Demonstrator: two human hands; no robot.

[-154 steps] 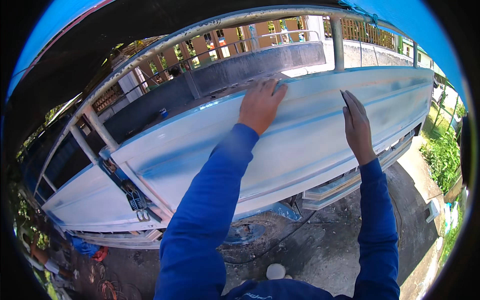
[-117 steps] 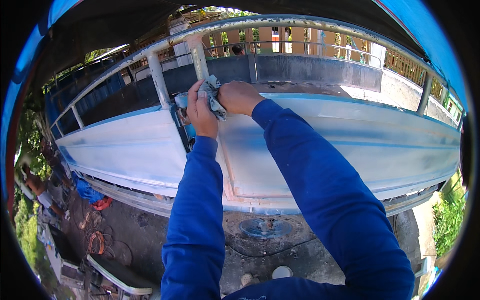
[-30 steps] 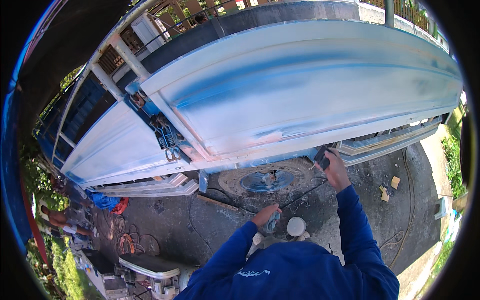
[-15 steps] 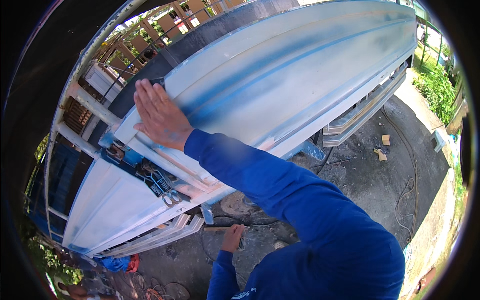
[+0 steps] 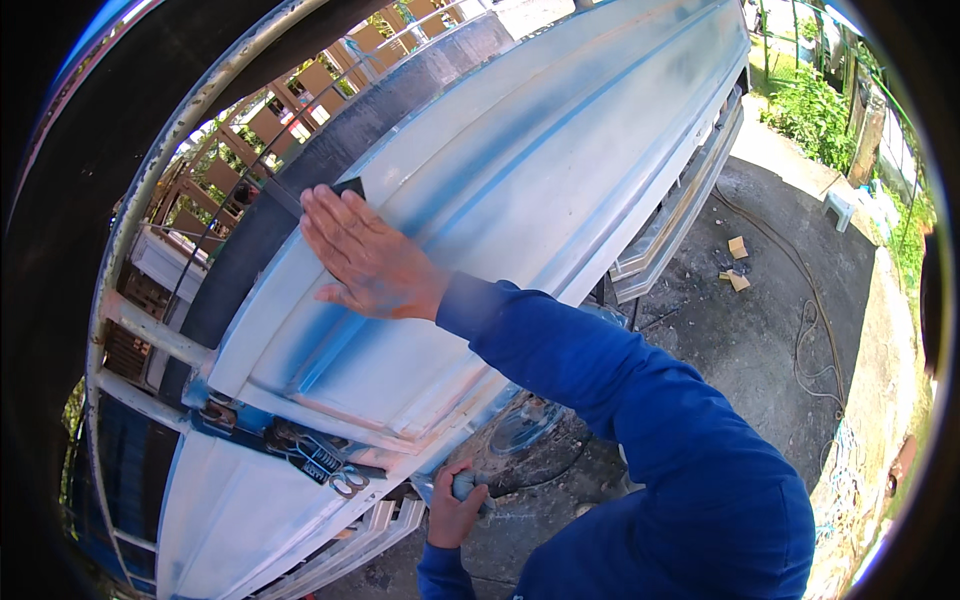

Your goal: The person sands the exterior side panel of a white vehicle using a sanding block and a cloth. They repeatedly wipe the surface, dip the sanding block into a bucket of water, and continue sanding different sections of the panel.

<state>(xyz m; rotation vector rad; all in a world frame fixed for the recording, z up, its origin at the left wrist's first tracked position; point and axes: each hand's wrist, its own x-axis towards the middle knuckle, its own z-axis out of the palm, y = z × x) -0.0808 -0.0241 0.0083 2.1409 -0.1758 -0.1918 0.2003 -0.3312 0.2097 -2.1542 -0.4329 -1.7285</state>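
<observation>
Mid-sanding step, judged: right hand [image 5: 370, 260] flat, fingers spread, pressed dark sanding pad [image 5: 349, 187] on pale boat hull [image 5: 560, 160]. Left hand [image 5: 455, 510] fingers closed round grey handle [image 5: 462, 487]. Next stroke likely needed steady pressure.

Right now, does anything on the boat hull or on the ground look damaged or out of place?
The overturned white hull has uneven blue streaks, as if the paint is worn. Small wood blocks and loose cable lie on the concrete. Nothing appears broken.

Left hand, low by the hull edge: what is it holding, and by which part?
The left hand is closed around the grey handle of a tool; the rest of the tool is hidden, so its kind cannot be told.
</observation>
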